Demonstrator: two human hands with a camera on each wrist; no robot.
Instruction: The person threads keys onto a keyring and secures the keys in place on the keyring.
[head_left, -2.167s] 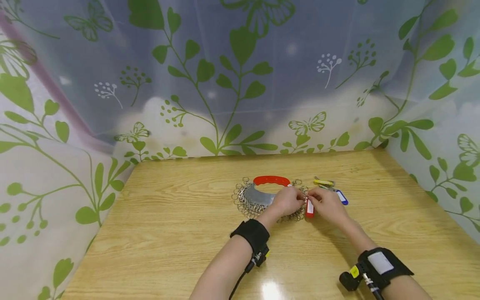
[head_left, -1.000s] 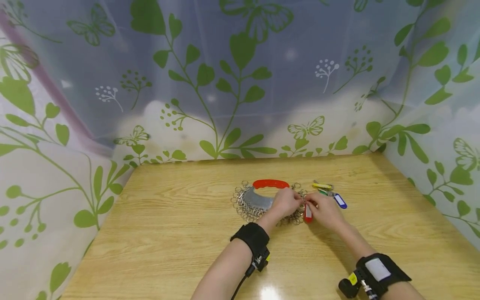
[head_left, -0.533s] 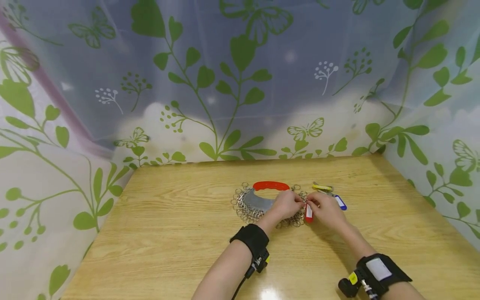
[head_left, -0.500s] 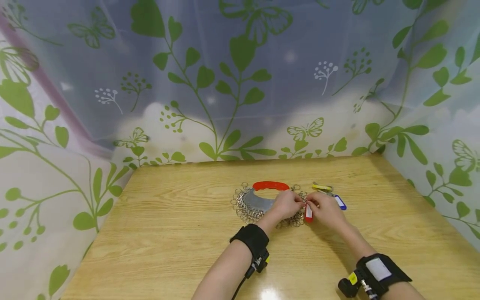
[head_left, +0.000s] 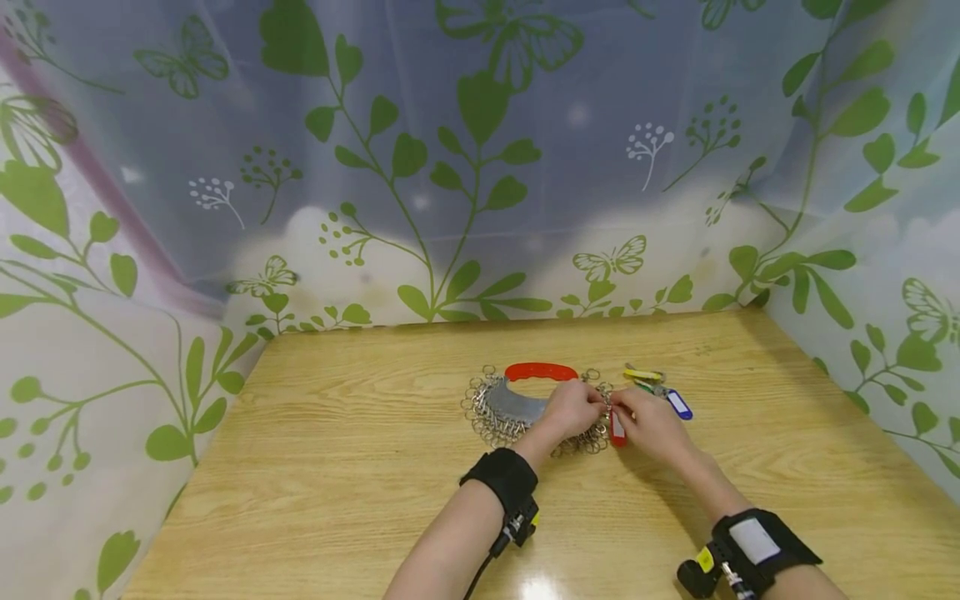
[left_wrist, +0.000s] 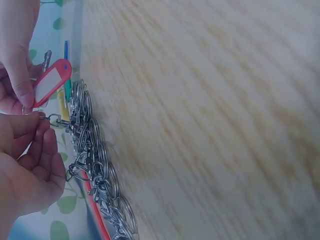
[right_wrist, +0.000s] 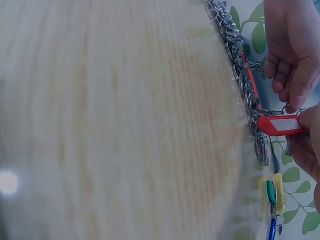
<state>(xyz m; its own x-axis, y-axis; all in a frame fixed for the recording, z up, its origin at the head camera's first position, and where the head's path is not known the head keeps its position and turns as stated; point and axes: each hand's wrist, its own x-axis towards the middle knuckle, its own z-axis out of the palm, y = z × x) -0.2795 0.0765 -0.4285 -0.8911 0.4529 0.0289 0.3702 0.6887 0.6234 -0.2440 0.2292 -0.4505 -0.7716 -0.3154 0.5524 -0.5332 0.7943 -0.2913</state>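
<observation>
A crescent-shaped metal key holder [head_left: 517, 402] with a red grip [head_left: 542, 371] lies on the table, its curved edge hung with many split rings [left_wrist: 105, 175]. My left hand [head_left: 573, 407] pinches one of these key rings at the holder's right end, drawn out on its short chain in the left wrist view. My right hand [head_left: 651, 421] pinches a red key tag [right_wrist: 280, 125] with a white label, close to its small ring. A key [left_wrist: 47, 60] shows beside the tag. Both hands' fingertips nearly meet, and where the two rings come together is mostly hidden by the fingers.
Behind my right hand lie a yellow key tag [head_left: 643, 375], a green tag [right_wrist: 270, 192] and a blue tag [head_left: 678, 404] with keys. The wooden table [head_left: 337, 467] ends at a leaf-printed curtain [head_left: 405, 208] at the back and sides.
The red tag's angle shifts slightly between the fingers, and my right fingers move a little at the ring. Left hand and key holder stay in place; the view has tilted slightly.
</observation>
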